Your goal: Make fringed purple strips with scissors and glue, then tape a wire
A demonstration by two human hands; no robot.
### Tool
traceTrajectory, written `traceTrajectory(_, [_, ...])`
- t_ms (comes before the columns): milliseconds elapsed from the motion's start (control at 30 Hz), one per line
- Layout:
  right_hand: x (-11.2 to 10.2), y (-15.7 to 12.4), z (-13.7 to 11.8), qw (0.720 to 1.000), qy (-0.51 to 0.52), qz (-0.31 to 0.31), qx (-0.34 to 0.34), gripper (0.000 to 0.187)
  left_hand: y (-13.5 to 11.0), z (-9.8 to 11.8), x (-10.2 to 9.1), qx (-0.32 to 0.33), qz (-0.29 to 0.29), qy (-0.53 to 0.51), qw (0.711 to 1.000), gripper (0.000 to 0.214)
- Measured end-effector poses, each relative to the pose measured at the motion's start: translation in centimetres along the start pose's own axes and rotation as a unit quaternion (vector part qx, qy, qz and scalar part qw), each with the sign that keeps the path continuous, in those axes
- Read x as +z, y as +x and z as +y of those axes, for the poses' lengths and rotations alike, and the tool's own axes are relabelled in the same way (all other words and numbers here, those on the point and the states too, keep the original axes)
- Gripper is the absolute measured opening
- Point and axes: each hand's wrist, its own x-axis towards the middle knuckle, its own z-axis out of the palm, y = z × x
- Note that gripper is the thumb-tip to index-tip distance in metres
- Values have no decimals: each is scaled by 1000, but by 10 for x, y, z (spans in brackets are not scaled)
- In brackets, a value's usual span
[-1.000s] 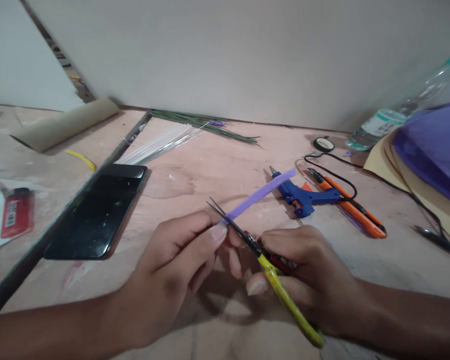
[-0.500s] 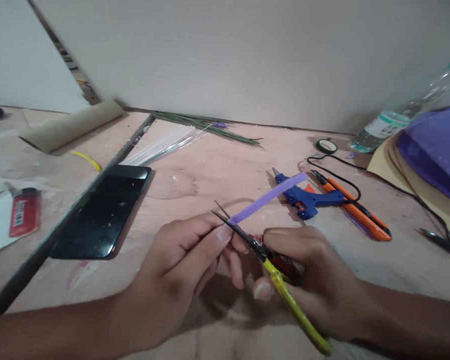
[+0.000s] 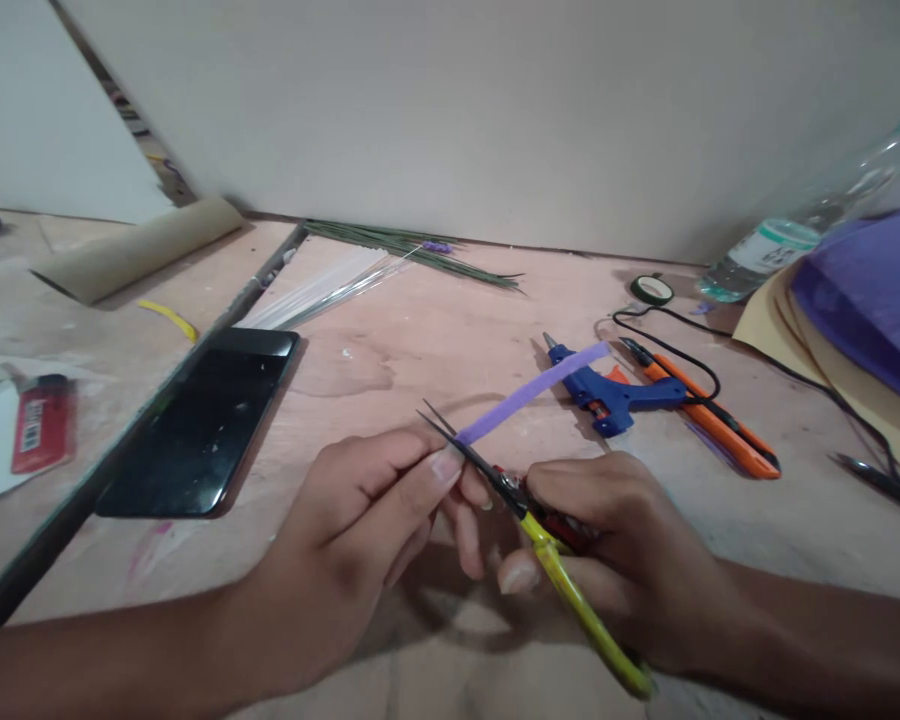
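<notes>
My left hand (image 3: 367, 530) pinches one end of a long purple strip (image 3: 536, 390) between thumb and fingers. The strip sticks out up and to the right, over the blue glue gun. My right hand (image 3: 622, 550) grips yellow-handled snips (image 3: 562, 580). Their thin dark blades (image 3: 457, 445) are slightly apart and cross the strip right beside my left thumb. Both hands hover low over the wooden tabletop (image 3: 420, 350).
A black phone (image 3: 202, 425) lies at the left, a red lighter (image 3: 41, 435) beyond it. A blue glue gun (image 3: 615, 390), an orange cutter (image 3: 712, 420), a tape roll (image 3: 651, 290) and a black cord sit right. Green wires (image 3: 412, 250), a bottle (image 3: 802, 225) and purple sheets (image 3: 870, 300) are at the back.
The hands, strip and snips stay almost in the same place; the strip's far end has shifted slightly right and the blades remain at the strip.
</notes>
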Motion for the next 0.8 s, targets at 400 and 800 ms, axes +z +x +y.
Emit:
traceTrajectory(400, [-1,4,-5,997,-60,43,-1,63,1,0,-3,24,31,20,999,30])
traceTrajectory(800, [0,2,-4,998,-45,33,-5,56,-3,1,0,21,37,21,999,34])
